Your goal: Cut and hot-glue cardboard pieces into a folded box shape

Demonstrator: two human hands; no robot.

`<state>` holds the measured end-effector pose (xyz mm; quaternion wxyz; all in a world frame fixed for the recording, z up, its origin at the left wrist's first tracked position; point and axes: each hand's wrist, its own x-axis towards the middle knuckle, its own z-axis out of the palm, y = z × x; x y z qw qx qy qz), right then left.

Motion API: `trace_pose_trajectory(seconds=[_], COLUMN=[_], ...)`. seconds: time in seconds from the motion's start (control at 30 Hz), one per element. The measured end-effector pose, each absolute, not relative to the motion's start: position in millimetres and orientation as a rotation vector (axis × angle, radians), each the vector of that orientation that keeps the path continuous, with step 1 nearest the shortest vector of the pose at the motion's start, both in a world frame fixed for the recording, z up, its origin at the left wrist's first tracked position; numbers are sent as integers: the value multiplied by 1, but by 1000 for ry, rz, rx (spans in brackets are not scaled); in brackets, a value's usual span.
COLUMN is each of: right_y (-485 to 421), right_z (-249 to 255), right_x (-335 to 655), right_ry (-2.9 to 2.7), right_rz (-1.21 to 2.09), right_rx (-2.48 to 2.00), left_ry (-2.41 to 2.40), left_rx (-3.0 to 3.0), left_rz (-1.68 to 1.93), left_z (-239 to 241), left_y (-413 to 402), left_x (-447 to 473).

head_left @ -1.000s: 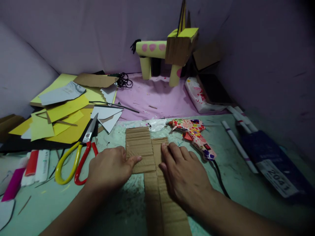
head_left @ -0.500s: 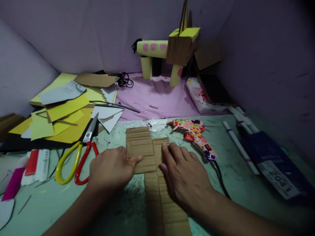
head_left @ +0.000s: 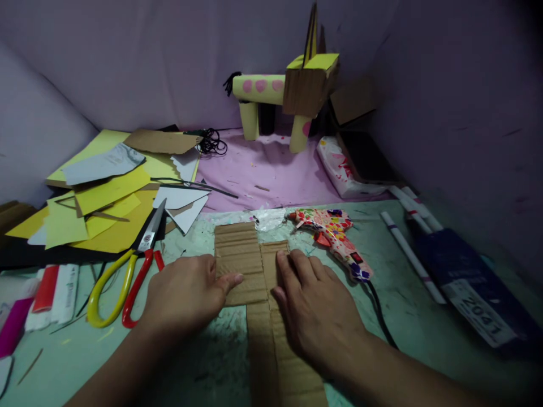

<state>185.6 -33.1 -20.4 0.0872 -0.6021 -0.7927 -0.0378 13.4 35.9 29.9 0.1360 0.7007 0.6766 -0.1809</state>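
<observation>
Two hands point(head_left: 318, 305) on cardboard point(head_left: 237, 263); scissors point(head_left: 146, 242) beside left, glue gun point(head_left: 339, 240) beside right.

On the table point(head_left: 46, 362), cardboard point(head_left: 237, 254) lies between the left hand point(head_left: 182, 288) and right hand point(head_left: 320, 302). Scissors point(head_left: 146, 243) lie left of the left hand, with a paper pile point(head_left: 112, 189) behind them; a glue gun point(head_left: 333, 234) lies beyond the right hand, and a pen point(head_left: 411, 257) farther right, beside a packet point(head_left: 466, 265). At the back, behind the cardboard, stands an animal figure point(head_left: 297, 90).
</observation>
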Motion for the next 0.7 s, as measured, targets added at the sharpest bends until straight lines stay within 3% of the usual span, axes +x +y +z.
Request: trace_pose_trajectory(seconds=[0.13,0.33,0.7], right_y=[-33,-32,-30], right_z=[-19,-23,-38], right_x=[184,184,184], right_ry=[-2291,-2135,-2169], right_rz=[-123,-133,-207], right_rx=[-1814,-1848,-1783], left_ry=[2054,2029,2090], left_rx=[2034,2052,2025], left_rz=[-509,-64,-40], left_z=[30,20,11], left_y=[34,31,39], left_x=[16,21,29])
